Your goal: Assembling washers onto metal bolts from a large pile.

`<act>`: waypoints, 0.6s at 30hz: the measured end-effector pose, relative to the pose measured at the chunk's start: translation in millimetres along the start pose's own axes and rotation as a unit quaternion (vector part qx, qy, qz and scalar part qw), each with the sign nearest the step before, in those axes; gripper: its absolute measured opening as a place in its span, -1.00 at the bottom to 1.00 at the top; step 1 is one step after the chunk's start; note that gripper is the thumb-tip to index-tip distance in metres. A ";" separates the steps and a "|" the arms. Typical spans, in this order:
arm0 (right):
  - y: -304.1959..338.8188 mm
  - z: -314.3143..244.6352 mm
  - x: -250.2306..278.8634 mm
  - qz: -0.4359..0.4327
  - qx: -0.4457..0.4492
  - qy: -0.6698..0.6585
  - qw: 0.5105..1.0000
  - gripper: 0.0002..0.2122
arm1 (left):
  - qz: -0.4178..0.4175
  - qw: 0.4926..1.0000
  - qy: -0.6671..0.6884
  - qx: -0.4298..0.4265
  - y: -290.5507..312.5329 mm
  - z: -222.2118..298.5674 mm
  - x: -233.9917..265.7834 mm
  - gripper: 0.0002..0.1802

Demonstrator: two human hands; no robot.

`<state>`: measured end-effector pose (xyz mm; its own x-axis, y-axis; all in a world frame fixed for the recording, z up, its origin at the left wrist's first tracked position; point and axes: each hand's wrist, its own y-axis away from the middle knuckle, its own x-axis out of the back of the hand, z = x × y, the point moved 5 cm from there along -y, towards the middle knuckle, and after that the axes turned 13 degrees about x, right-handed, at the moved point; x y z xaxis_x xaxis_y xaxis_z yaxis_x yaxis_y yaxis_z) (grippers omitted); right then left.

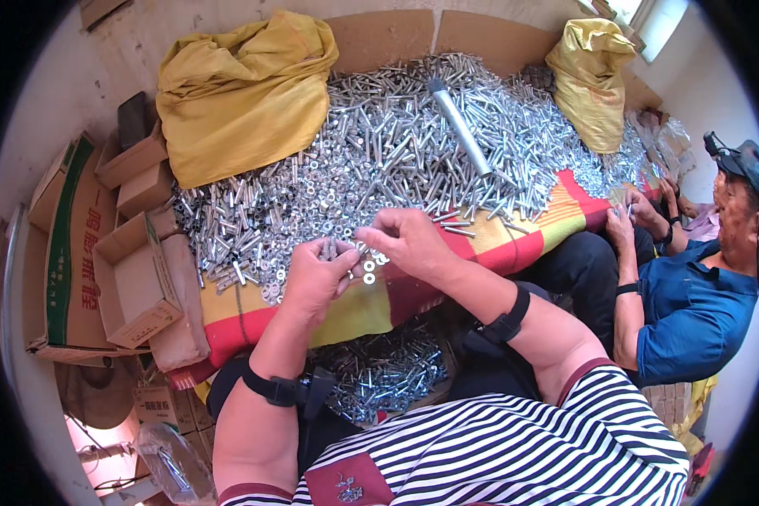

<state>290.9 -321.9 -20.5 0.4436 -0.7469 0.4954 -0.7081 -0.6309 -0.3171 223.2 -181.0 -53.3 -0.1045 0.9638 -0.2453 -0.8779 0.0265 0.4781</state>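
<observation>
My left hand [316,274] is closed around a short grey metal bolt [330,250], which sticks up between thumb and fingers. Close on its right, my right hand [415,244] pinches thumb and fingertips together; what is in them is too small to make out. Both hands are over the near edge of a large heap of metal bolts [396,139]. A few flat washers [368,278] show on or just above the cloth between my hands. More nuts and washers [325,198] are mixed into the heap beyond my left hand.
A checked cloth [514,244] lies under the heap. Yellow sacks [244,110] stand behind it, and a metal tube [462,131] lies on top. Cardboard boxes [139,282] are at left. More bolts [384,375] lie below the edge. A co-worker in blue [691,312] sits at right.
</observation>
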 end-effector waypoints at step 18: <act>25.5 3.3 2.6 -0.023 0.205 0.207 0.956 -0.87 | -0.112 0.970 -0.183 0.114 24.6 -26.7 7.1 -0.88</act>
<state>275.7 -340.6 -29.9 0.1534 -0.6226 0.7673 -0.3800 -0.7540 -0.5359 188.4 -180.5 -65.8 0.2871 0.9554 -0.0689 -0.7282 0.2644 0.6323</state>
